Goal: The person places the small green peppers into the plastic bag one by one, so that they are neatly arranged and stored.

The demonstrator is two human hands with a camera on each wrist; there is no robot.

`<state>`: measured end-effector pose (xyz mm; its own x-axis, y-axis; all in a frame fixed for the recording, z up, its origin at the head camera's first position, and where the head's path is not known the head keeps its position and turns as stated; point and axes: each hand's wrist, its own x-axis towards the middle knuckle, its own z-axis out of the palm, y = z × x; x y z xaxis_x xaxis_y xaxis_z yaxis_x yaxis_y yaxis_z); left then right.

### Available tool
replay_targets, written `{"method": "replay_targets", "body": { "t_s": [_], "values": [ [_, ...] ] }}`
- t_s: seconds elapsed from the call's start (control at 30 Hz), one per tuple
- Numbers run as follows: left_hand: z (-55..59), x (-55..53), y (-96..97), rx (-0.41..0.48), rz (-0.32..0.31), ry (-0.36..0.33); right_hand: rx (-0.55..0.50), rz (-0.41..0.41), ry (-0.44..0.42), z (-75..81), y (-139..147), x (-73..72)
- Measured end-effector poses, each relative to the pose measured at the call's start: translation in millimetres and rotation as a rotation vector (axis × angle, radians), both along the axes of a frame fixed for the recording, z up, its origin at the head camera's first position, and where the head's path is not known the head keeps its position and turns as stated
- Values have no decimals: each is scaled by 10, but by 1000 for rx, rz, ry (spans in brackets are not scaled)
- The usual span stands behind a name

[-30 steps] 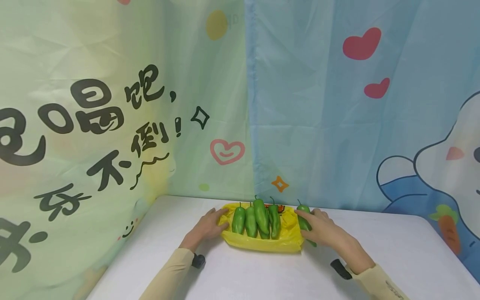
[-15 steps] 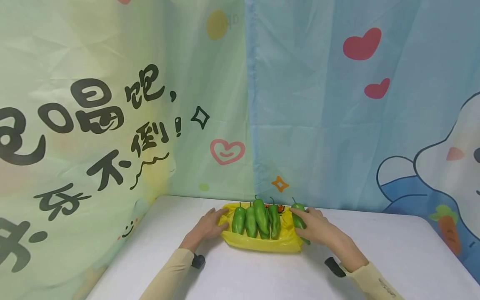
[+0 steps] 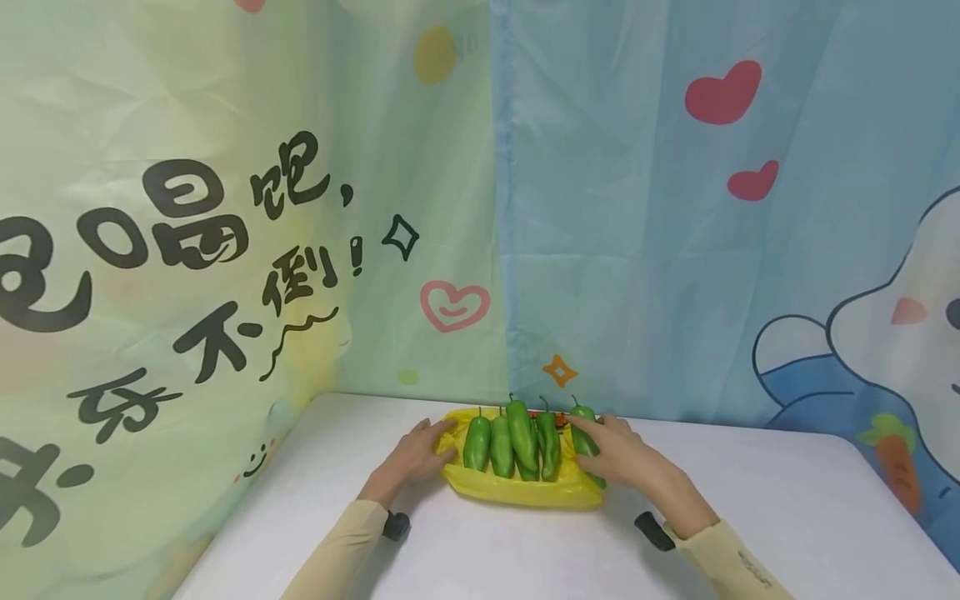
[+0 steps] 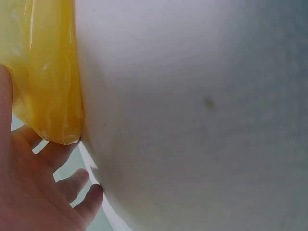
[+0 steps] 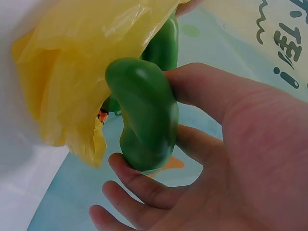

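A yellow plastic bag (image 3: 517,493) lies on the white table with its mouth spread wide. Several long green peppers (image 3: 477,446) rest side by side in it, stems toward the back. At the bag's left end, my left hand (image 3: 414,457) holds the edge, and the yellow plastic (image 4: 53,82) sits between thumb and fingers in the left wrist view. My right hand (image 3: 622,454) pinches another green pepper (image 5: 147,113) between thumb and fingers, over the bag's right end. Part of this pepper is hidden behind the hand in the head view.
The white table (image 3: 480,558) runs back to a printed curtain (image 3: 600,250) just behind the bag. Dark wrist cameras sit under both wrists, the right one (image 3: 655,531) low over the table.
My right hand has moved left with the green pepper, from beside the bag's right edge to over its right end. The left hand and the other peppers have stayed in place.
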<state>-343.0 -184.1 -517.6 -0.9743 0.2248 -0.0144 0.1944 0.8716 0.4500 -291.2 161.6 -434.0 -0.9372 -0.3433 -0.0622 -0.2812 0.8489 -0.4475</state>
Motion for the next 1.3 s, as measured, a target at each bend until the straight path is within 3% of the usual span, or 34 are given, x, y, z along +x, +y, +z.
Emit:
{"method": "replay_targets", "body": {
  "t_s": [0.33,1.3],
  "values": [
    [14,11,-12,1,-12,6,42,3,-1,-48,-89,-103],
    [-6,3,-4,-17,-3,4,10,12,-78,-103,-390,-346]
  ]
}}
